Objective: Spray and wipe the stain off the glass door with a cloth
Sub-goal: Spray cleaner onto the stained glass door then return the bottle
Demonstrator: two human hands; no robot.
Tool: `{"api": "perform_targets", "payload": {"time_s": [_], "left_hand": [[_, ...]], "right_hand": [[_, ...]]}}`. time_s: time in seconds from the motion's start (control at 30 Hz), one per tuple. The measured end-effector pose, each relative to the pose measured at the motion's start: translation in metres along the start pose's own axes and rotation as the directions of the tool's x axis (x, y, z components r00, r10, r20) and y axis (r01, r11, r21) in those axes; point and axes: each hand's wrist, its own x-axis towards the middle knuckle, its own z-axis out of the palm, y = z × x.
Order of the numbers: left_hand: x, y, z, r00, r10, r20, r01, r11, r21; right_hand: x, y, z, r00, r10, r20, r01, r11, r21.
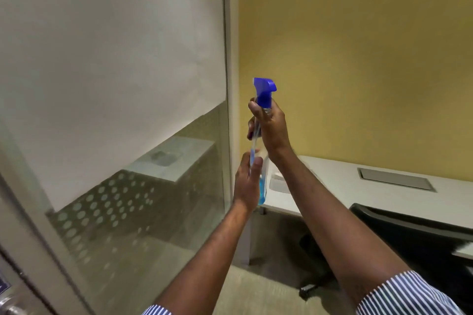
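- The right hand grips the neck of a spray bottle, fingers curled just under its blue trigger head.
- The left hand is below it, with its fingers wrapped round the lower body of the same bottle, which is held upright.
- The bottle is clear with blue liquid low down; any label is hidden by the hands, and no writing can be read.
- The glass door stands to the left of both hands, near them but apart, with a frosted band and a dotted pattern; motion blur softens it and no stain can be made out.
- A metal door handle is cut off at the lower left corner.
- A white counter lies behind and right of the hands, below a yellow wall.
- A black chair sits below the right forearm, partly cut off.
- Striped sleeves show at the bottom edge.
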Motion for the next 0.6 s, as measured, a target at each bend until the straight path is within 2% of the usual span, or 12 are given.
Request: {"api": "perform_targets", "payload": {"time_s": [0.1, 0.3, 0.6], "left_hand": [[0.027, -0.019, 0.021, 0.999, 0.014, 0.052, -0.015, 1.0, 0.019], [0.105, -0.053, 0.056, 0.983, -0.002, 0.184, 0.01, 0.999, -0.046], [0.235, -0.097, 0.098, 0.959, 0.04, 0.279, -0.021, 0.997, -0.07]], "right_hand": [[0.021, 0.024, -0.023, 0.999, 0.005, -0.045, -0.006, 1.0, -0.025], [0.084, 0.076, -0.058, 0.992, 0.005, -0.123, -0.016, 0.996, -0.09], [0.188, 0.147, -0.095, 0.976, -0.004, -0.219, -0.032, 0.987, -0.159]]}}
